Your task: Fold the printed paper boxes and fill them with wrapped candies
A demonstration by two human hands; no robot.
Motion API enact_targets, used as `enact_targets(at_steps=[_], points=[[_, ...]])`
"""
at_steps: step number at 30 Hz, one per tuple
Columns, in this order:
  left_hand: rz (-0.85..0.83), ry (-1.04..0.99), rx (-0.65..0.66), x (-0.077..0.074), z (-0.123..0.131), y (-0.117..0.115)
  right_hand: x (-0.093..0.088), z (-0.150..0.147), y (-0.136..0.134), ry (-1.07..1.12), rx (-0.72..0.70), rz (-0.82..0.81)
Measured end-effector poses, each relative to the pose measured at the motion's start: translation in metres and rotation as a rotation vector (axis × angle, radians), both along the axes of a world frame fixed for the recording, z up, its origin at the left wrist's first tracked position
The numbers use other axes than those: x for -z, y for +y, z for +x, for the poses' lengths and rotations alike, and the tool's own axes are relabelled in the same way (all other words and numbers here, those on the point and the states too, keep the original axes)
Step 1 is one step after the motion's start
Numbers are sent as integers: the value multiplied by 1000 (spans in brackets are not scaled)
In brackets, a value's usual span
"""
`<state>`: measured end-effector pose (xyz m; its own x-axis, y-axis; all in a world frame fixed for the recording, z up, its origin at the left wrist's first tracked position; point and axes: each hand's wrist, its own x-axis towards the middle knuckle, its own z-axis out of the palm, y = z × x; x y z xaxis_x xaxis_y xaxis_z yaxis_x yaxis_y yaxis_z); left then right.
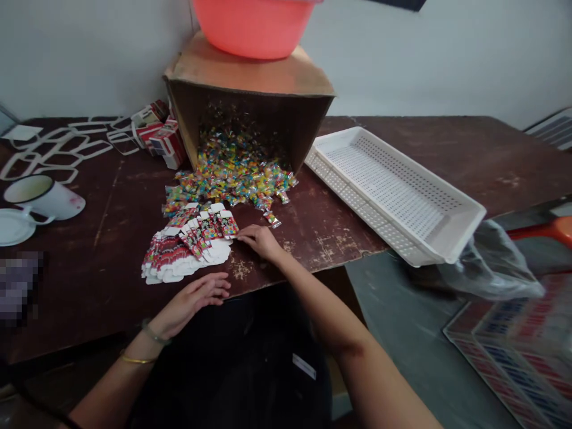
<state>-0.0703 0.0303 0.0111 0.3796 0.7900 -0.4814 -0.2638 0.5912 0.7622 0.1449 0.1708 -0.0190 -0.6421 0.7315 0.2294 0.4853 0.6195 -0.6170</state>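
Lots of flat cartons: lying in an overlapping fan on the surface, just in front of the packet heap, red print showing, white flaps sticking out. Could easily slump or scatter with a tug from the middle, being stacked so loosely.
Right hand: fingertips bunched at the right end of the fan, touching or nearly touching the end carton. Can't tell if clamped on one. Could drag a couple along by accident, thanks to that overlap.
Left hand: loosely open, near the front edge, apart from the right one, holding nothing visible. Could shove the fan crooked with a careless sweep.
Packet heap: spilling forward, right up behind the cartons. Could slide down over the print if bumped, with no wall in front.
Stray packet: just beyond the right hand. Could get brushed aside unnoticed.
Cardboard box: tipped on its side, mouth facing forward.
Red basin: perched on top of that. Could tip with any sag or knock underneath.
White tray: angled off to the right, near corner poking past the edge. Could get clipped and tilt.
Mug: far left, well clear.
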Motion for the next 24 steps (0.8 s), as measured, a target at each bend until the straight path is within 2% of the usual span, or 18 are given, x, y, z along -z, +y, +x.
enact_targets(at_steps=[2, 4, 6, 7, 10, 12, 16, 20, 21, 22, 24], points=[[-20, -163, -94, 6, 5, 5, -4, 2, -54, 103, 21, 55], [-65, -228, -161, 9, 15, 8, -9, 0, -108, 150, -81, 90], [-101, -151, -155, 11, 26, 7, -13, -3, -142, 178, -60, 55], [-99, -85, -138, 11, 32, 5, -15, -4, -150, 188, -1, 31], [-46, 119, -84, 11, 43, -5, -19, -5, -145, 211, 189, -39], [-23, 210, -27, 9, 47, -11, -21, -4, -133, 241, 204, -124], [26, 219, 94, -2, 43, -16, -32, -1, -117, 296, 35, -389], [100, 144, 410, -12, 31, -15, -48, 11, -108, 333, -270, -634], [105, 172, 437, -10, 29, -16, -49, 13, -108, 351, -313, -671], [112, 237, 411, -6, 29, -17, -49, 15, -111, 371, -309, -692], [134, 419, 240, 5, 32, -23, -45, 14, -122, 426, -147, -697]])
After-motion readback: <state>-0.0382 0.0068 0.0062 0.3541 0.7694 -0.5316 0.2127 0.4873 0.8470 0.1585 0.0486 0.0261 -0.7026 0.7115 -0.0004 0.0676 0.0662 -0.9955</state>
